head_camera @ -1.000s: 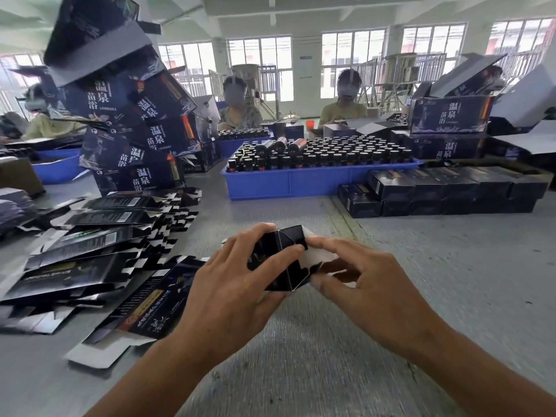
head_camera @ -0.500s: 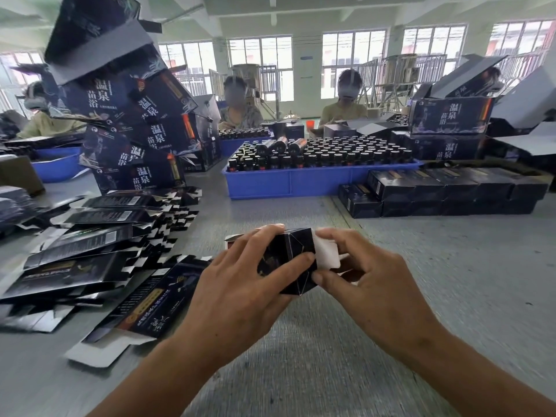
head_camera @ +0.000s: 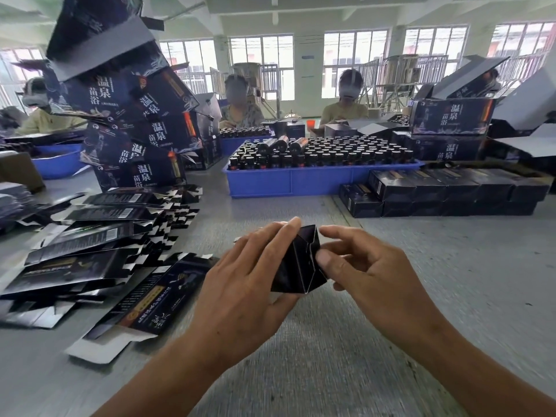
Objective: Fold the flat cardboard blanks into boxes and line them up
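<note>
Item 1, nearest: box in work (head_camera: 296, 260), black, held above the grey table (head_camera: 451, 296) in mid-scene, end panel facing you. Your left hand (head_camera: 240, 284) wraps the body, fingers curled over its top. Your right hand (head_camera: 364, 266) presses its thumb on the end flaps, fingers loosely bent; whether they pinch anything I cannot tell. Keep the body square and press each flap flat until the end locks.

Item 2, near left: flat blanks (head_camera: 90, 245), fanned in a heap.

Item 3, far right: finished boxes (head_camera: 445, 192), lined in a row. Set yours flush against that line.

Item 4, farther: blue tray (head_camera: 301, 180) of bottles.
</note>
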